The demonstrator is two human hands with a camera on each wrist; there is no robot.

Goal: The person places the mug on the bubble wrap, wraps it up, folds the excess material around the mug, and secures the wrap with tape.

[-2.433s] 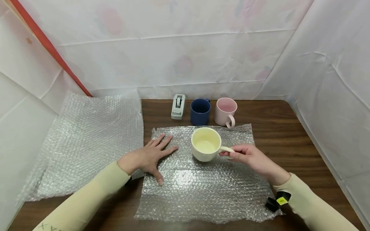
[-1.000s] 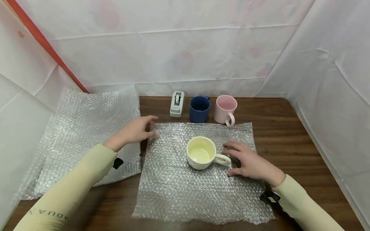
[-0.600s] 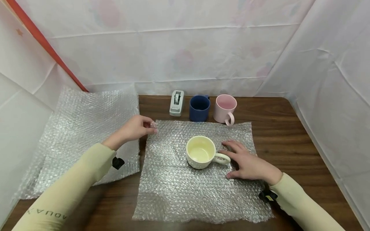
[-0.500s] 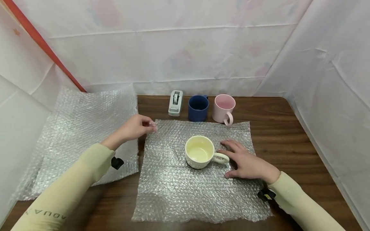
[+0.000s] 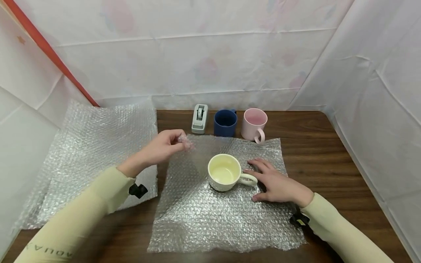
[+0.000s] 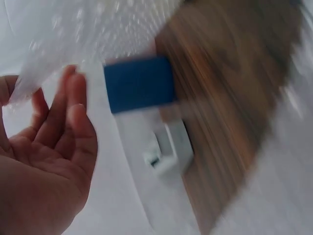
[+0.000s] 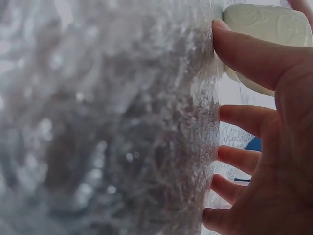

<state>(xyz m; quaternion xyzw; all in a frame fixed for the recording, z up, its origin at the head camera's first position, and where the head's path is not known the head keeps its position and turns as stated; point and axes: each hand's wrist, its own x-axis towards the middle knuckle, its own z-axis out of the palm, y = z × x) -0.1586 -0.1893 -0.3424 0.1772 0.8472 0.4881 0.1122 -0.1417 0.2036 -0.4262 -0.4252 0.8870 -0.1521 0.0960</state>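
Note:
A sheet of bubble wrap (image 5: 210, 215) lies on the brown table, with a pale yellow mug (image 5: 224, 172) standing upright near its middle, handle to the right. My left hand (image 5: 162, 148) pinches the sheet's far left corner between thumb and fingers and holds it raised. In the left wrist view the lifted bubble wrap (image 6: 44, 63) runs up from the left hand (image 6: 54, 161). My right hand (image 5: 277, 184) rests on the sheet beside the mug handle, fingers spread. The right wrist view shows the right hand's fingertips (image 7: 230, 113) touching the bubble wrap (image 7: 107, 127).
Along the back stand a grey tape dispenser (image 5: 199, 118), a navy mug (image 5: 225, 123) and a pink mug (image 5: 254, 125). Another bubble wrap sheet (image 5: 102, 149) covers the left side. White cloth (image 5: 210, 54) hangs behind and at both sides.
The right hand set the yellow mug down and let go of its handle. The left hand went from lying flat on the sheet to pinching its far left corner, lifting it and moving right.

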